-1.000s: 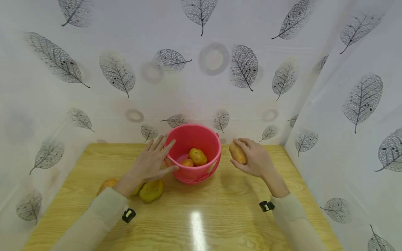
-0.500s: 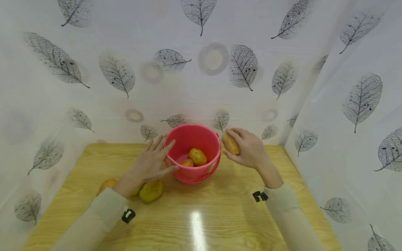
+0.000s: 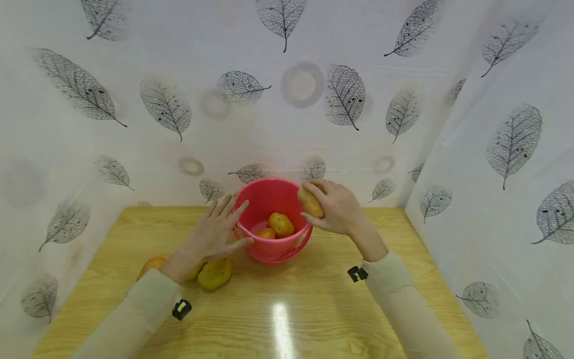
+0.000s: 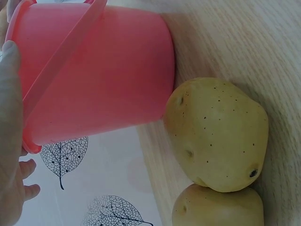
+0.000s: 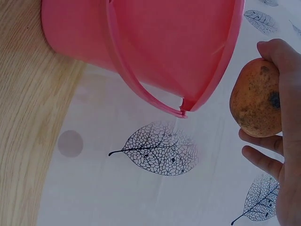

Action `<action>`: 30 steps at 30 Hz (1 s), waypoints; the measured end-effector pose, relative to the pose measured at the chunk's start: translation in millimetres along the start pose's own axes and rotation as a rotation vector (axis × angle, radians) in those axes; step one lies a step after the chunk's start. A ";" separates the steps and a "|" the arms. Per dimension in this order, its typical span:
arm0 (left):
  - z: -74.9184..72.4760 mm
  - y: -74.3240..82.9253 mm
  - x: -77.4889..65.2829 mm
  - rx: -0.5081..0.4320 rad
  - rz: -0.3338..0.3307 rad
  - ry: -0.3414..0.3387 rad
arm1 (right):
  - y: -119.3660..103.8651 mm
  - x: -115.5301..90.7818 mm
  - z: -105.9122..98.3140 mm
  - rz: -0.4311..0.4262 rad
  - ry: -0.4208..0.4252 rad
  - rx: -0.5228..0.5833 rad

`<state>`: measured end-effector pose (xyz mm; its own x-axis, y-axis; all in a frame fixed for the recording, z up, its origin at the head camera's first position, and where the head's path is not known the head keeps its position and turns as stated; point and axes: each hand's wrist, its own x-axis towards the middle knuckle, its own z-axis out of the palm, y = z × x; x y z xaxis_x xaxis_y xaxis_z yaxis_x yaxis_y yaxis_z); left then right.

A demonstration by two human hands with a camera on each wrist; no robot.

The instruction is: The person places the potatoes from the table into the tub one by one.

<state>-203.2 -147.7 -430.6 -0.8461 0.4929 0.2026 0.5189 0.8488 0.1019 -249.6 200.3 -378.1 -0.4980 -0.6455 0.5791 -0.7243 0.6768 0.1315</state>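
Observation:
A pink bucket (image 3: 269, 250) stands on the wooden table, with two potatoes (image 3: 281, 225) lying inside it. My right hand (image 3: 337, 205) grips another potato (image 3: 311, 200) at the bucket's right rim, raised above the table. In the right wrist view this potato (image 5: 256, 99) shows dark blotches, with the thumb and fingers around it. My left hand (image 3: 214, 230) has its fingers spread at the bucket's left rim. Under the left wrist, a yellowish potato (image 3: 215, 273) sits close to the bucket; the left wrist view shows this spotted potato (image 4: 218, 134) near the bucket's base.
Further potatoes lie left of the bucket, including an orange-brown one (image 3: 151, 265) partly hidden by the left forearm. The bucket's handle (image 5: 134, 84) hangs down its side. A white leaf-printed sheet (image 3: 211, 124) rises behind the table (image 3: 323, 319) and along its sides.
My right hand has carried its potato leftward and slightly up, from beside the bucket to its right rim. The left hand has stayed in place.

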 end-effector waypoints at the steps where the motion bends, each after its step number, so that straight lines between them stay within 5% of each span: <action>1: 0.0 -0.2 -0.2 -0.003 -0.001 0.000 | -1.0 2.2 1.5 -0.011 -0.004 -0.001; 16: 0.6 -0.8 -0.6 0.008 -0.007 0.001 | -15.8 32.8 22.2 -0.174 -0.168 -0.092; 30: 0.4 1.3 -1.5 0.008 -0.012 -0.007 | -26.3 51.3 35.1 -0.192 -0.327 -0.110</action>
<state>-201.2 -147.2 -431.1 -0.8533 0.4837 0.1946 0.5075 0.8562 0.0968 -272.8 137.0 -380.1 -0.4965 -0.8309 0.2511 -0.7727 0.5549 0.3082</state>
